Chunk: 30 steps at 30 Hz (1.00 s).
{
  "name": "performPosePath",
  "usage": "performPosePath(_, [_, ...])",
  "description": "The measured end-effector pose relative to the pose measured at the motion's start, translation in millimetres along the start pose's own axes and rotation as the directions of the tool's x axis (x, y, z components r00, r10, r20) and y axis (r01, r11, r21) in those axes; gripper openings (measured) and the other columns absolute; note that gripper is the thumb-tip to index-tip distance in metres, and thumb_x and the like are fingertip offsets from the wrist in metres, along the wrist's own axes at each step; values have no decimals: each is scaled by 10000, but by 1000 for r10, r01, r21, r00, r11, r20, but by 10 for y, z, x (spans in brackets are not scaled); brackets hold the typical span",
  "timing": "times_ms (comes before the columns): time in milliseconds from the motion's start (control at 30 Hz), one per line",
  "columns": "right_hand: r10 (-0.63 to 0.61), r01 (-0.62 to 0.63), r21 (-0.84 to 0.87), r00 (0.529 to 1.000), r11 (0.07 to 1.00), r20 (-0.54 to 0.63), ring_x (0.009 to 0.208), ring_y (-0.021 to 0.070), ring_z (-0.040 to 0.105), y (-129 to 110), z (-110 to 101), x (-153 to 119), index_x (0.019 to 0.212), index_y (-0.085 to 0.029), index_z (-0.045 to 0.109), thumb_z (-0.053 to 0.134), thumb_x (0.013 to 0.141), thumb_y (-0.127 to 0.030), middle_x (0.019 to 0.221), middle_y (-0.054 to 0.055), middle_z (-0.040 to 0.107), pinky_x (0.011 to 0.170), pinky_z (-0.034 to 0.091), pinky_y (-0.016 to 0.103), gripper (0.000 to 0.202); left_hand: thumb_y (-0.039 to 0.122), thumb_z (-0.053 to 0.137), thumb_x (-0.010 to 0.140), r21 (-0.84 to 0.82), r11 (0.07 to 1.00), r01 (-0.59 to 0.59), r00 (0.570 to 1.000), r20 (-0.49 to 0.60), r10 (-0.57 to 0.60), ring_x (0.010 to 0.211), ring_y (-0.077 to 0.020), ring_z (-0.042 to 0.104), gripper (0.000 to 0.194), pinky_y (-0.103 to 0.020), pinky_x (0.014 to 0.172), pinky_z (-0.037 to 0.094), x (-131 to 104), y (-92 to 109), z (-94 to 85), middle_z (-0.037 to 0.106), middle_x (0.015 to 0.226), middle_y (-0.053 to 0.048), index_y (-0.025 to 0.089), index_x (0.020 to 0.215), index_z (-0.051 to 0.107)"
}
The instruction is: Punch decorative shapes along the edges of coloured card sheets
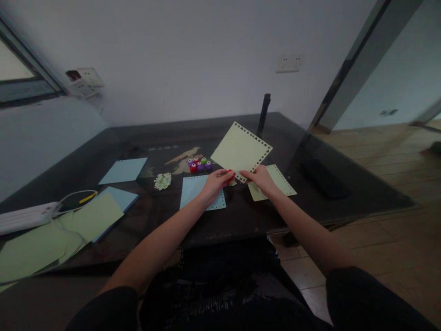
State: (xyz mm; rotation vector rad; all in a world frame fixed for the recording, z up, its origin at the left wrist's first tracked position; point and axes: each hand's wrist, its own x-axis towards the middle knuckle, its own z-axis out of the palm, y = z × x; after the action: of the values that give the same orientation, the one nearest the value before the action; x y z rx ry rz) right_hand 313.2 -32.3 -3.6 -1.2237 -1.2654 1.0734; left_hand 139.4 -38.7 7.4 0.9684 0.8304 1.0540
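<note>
A pale green sheet of paper [239,149] is held up over the table, with small shapes punched along two of its edges. My right hand [260,179] pinches its lower right edge. In my left hand [215,185] is a small red paper punch [231,174], at the sheet's bottom edge; my fingers partly hide it. Beneath my left hand lies a blue sheet [193,187] with holes along its edges. Another punched green sheet [275,181] rests under my right hand. Several red, purple and green punches [200,165] stand grouped behind the blue sheet.
A pile of paper cutouts [162,181] lies left of the punches. Farther left are a blue sheet [124,170], stacked green paper [93,218] and a white power strip [29,217] with a cable. A dark flat object [325,178] is at the right; a black post [263,115] rises behind.
</note>
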Motion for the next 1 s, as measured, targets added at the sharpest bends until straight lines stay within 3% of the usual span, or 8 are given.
performPosePath(300, [-12, 14, 23, 999, 1000, -48, 545, 197, 654, -63, -42, -7, 746, -119, 695, 729, 636, -335, 741, 100, 729, 541, 537, 319, 245, 190, 717, 733, -20, 999, 27, 1000, 7, -27, 771, -134, 641, 244, -266, 725, 500, 4, 1, -29, 685, 884, -88, 100, 944, 634])
performPosePath(667, [-12, 14, 25, 996, 1000, -93, 518, 180, 636, -110, -58, -5, 742, -124, 682, 733, 613, -350, 670, 74, 715, 501, 512, 286, 265, 115, 720, 688, 19, 1000, 20, 1000, 0, -20, 781, -128, 637, 306, -280, 777, 477, -6, 20, -33, 679, 882, -75, 117, 968, 597])
performPosePath(1000, [-21, 49, 142, 982, 989, -190, 546, 174, 636, -188, -138, 7, 728, -133, 671, 751, 580, -383, 646, 59, 703, 469, 489, 253, 301, 247, 752, 660, 296, 942, -160, 987, 36, 156, 871, -157, 609, 353, -298, 823, 458, 11, 3, -55, 661, 969, -70, 138, 972, 628])
